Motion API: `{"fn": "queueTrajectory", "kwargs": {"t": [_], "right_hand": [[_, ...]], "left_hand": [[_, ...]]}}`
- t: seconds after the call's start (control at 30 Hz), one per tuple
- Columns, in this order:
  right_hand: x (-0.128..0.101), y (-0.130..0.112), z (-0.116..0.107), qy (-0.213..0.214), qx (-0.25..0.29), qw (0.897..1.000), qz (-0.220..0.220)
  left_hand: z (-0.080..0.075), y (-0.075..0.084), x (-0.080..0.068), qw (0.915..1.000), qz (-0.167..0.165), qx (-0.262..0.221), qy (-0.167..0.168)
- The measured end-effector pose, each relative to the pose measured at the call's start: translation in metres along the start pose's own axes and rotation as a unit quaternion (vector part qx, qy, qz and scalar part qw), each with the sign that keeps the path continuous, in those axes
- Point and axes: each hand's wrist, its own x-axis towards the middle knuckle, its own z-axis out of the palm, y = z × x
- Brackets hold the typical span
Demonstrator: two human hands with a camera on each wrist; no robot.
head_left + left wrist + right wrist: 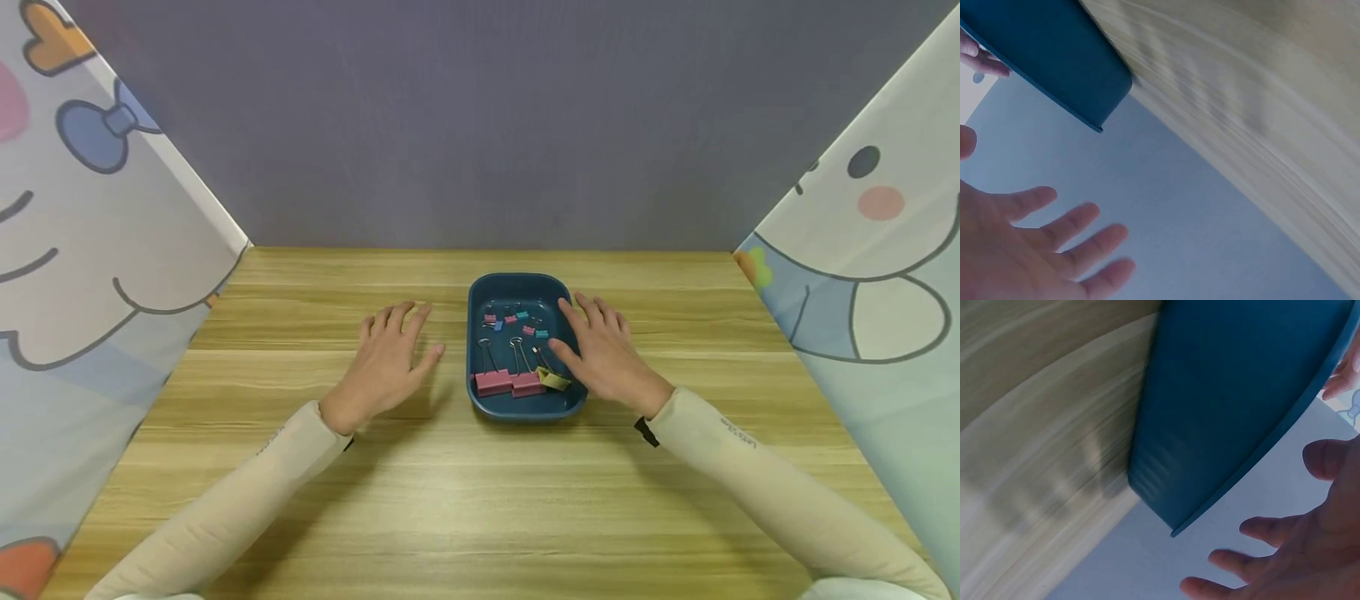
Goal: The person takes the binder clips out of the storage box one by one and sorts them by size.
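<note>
A dark blue tray [477, 333] sits mid-table and holds several binder clips: two large pink ones [508, 382], a yellow one [555, 380] and small pink, blue and teal ones [516, 320]. My left hand [390, 360] hovers just left of the tray, fingers spread and holding nothing. My right hand [603, 350] lies over the tray's right rim, fingers straight, thumb near the yellow clip. The left wrist view shows the spread left hand [1054, 250] and the tray's outer wall [1047, 56]. The right wrist view shows the right hand [1285, 550] beside the tray wall [1229, 406].
The wooden table [480, 500] is boxed in by a grey back wall [480, 125] and cartoon-printed side panels [82, 250] [877, 250]. Bare tabletop lies in front of the tray and to both sides.
</note>
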Motion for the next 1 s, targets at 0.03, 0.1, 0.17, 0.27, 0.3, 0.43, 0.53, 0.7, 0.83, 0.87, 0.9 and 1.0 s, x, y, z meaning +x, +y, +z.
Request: {"fn": "queueTrajectory", "kwargs": {"t": [0.03, 0.1, 0.17, 0.27, 0.3, 0.43, 0.53, 0.7, 0.83, 0.87, 0.9, 1.0], "right_hand": [[0.000, 0.001, 0.000, 0.002, 0.002, 1.000, 0.002], [0.000, 0.003, 0.000, 0.006, 0.010, 1.000, 0.004], [0.001, 0.004, 0.001, 0.009, 0.020, 1.000, 0.005], [0.001, 0.006, 0.001, 0.015, 0.037, 0.999, 0.013], [0.002, 0.007, 0.001, 0.015, 0.039, 0.999, 0.016], [0.004, 0.010, 0.003, 0.015, 0.035, 0.999, 0.029], [0.005, 0.011, 0.004, 0.017, 0.029, 0.999, 0.033], [0.006, 0.013, 0.004, 0.026, 0.021, 0.999, 0.028], [0.006, 0.014, 0.003, 0.025, 0.023, 0.999, 0.027], [0.006, 0.014, 0.003, 0.023, 0.025, 0.999, 0.028], [0.006, 0.014, 0.004, 0.023, 0.026, 0.999, 0.029], [0.006, 0.014, 0.004, 0.023, 0.029, 0.999, 0.030]], "left_hand": [[0.000, 0.000, 0.000, 1.0000, 0.003, -0.004, 0.004], [0.000, -0.001, 0.001, 0.9999, 0.005, -0.010, 0.007], [0.001, -0.002, 0.001, 0.9998, 0.006, -0.016, 0.009], [0.002, -0.003, 0.002, 0.9997, 0.007, -0.021, 0.011], [0.003, -0.004, 0.002, 0.9996, 0.007, -0.023, 0.012], [0.006, -0.006, 0.003, 0.9995, 0.010, -0.026, 0.013], [0.006, -0.007, 0.003, 0.9994, 0.011, -0.030, 0.012], [0.007, -0.007, 0.005, 0.9994, 0.012, -0.031, 0.013], [0.008, -0.007, 0.006, 0.9993, 0.015, -0.033, 0.012], [0.008, -0.006, 0.007, 0.9992, 0.017, -0.034, 0.012], [0.008, -0.006, 0.007, 0.9992, 0.018, -0.035, 0.011], [0.010, -0.003, 0.009, 0.9989, 0.026, -0.036, 0.011]]}}
